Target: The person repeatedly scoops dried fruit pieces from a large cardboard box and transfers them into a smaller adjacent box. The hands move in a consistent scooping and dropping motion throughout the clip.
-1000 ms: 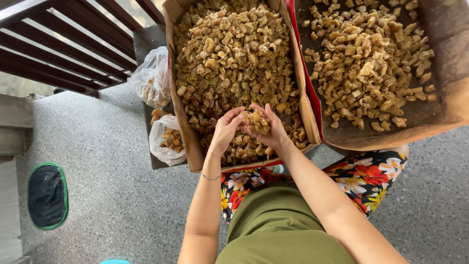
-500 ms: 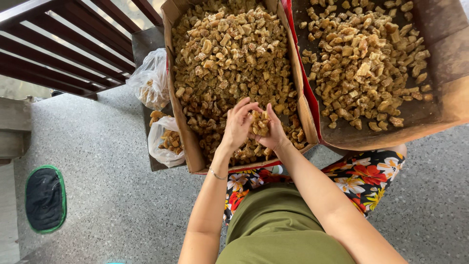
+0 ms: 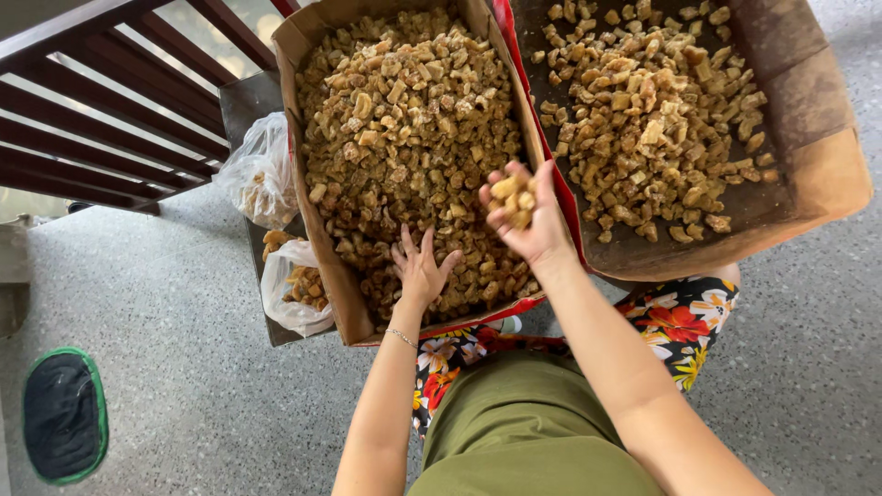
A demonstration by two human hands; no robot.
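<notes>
Right hand [image 3: 528,216] cups chunks [image 3: 511,197], seemingly upward.

Railing: dark red-brown wooden railing [image 3: 110,119] slanting across the upper left of the frame.
Upper bag: clear plastic bag [image 3: 257,174] left of centre, bunched, with pale contents.
Lower bag: white plastic bag [image 3: 292,292] just below it, holding yellowish-brown bits.
Mat: dark oval mat with a green rim [image 3: 62,415] at lower left.
Floor: grey speckled floor [image 3: 202,404] across the lower frame.
Cloth: flower-patterned cloth [image 3: 684,321] at lower right of centre, over olive-green fabric [image 3: 524,413].
</notes>
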